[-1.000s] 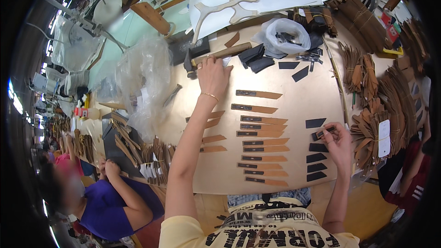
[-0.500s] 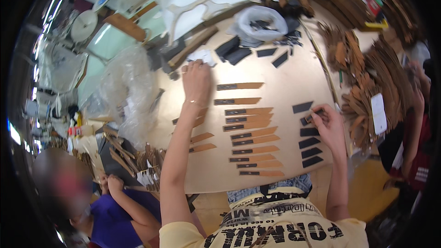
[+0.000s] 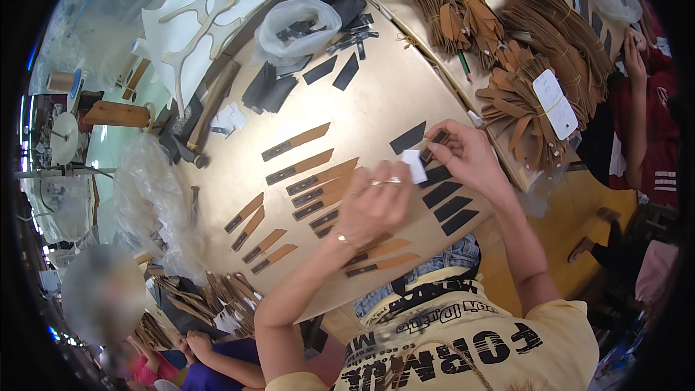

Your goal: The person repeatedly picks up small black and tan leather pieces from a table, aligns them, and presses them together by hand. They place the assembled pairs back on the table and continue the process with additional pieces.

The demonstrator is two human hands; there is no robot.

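Observation:
My left hand (image 3: 376,199) pinches a small white paper piece (image 3: 415,166) and hangs over the middle rows of tan leather strips (image 3: 311,136). Each strip has a dark patch on one end; part of the rows is hidden under my left hand. Fingers closed, my right hand (image 3: 467,156) grips a small dark rectangular piece (image 3: 435,146), close to the white paper. Beneath and beside it runs a column of black slanted pieces (image 3: 441,194), the farthest one (image 3: 408,137) partly uncovered. A second, shorter group of tan strips (image 3: 248,228) lies at the left.
Further back sit a plastic bag (image 3: 298,27) with black scraps, a stack of black pieces (image 3: 268,88), white papers (image 3: 229,119) and a hammer (image 3: 215,105). Bundled brown leather strips (image 3: 532,94) fill the right table. Crumpled clear plastic (image 3: 156,199) lies left. Other people work on both sides.
My left hand has come from the white papers at the back to beside my right hand, now carrying a white piece. My right hand has lifted the small dark piece. The view has turned.

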